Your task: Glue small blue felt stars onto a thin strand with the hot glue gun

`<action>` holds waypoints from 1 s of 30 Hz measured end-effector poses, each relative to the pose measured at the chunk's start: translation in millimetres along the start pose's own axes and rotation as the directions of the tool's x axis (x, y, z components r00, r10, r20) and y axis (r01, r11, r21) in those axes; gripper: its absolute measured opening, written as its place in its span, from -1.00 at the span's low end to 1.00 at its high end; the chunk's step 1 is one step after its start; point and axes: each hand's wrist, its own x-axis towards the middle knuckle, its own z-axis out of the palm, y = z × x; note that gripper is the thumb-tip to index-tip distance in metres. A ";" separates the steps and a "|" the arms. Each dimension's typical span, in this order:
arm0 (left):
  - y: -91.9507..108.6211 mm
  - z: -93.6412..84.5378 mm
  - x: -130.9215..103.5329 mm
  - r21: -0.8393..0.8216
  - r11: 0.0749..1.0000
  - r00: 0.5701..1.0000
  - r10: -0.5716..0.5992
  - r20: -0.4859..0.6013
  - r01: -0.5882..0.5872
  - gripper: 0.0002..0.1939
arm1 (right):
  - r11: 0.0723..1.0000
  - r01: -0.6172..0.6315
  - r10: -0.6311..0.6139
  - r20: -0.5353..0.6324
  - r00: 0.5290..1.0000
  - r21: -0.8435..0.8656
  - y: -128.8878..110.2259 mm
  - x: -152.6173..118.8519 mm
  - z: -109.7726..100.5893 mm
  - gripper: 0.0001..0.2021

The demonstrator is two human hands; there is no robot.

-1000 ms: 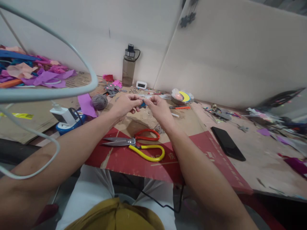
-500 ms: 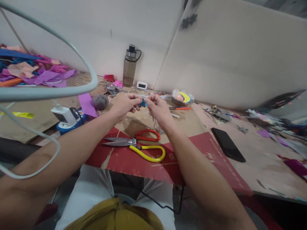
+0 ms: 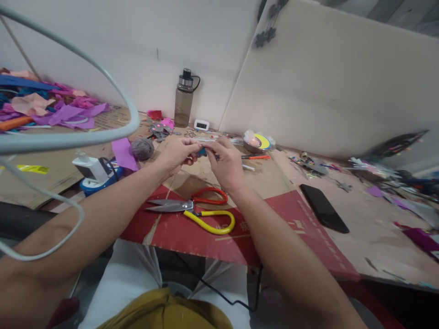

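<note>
Over the cardboard sheet [image 3: 274,178], a small blue piece [image 3: 202,152] is pinched between my two hands; most of it is hidden by fingers, so its kind is unclear. My left hand [image 3: 180,155] grips it from the left, thumb and forefinger closed. From the right, my right hand [image 3: 224,160] closes on it, its fingers bent over the top. Below the hands lie large scissors [image 3: 171,205] with one red and one yellow handle, blades pointing left. A ball of grey yarn [image 3: 142,149] sits left of my left hand.
A water bottle [image 3: 183,103] and a small white clock [image 3: 201,124] stand by the wall. Felt scraps [image 3: 68,109] heap at the left, near a white charger [image 3: 89,168]. A bowl [image 3: 254,145] stands behind my right hand; a phone [image 3: 324,208] lies right. A pale cable [image 3: 126,98] loops across the upper left.
The fingers of my right hand have turned over the blue piece, covering more of it. A grey strand seen below that hand is now hidden. The view has shifted slightly.
</note>
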 end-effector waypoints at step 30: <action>7.9 -7.7 0.9 -0.100 0.995 0.989 0.016 0.146 -0.002 -0.76 | 0.993 0.015 -0.012 -0.026 1.000 0.116 6.4 0.9 -9.4 -0.85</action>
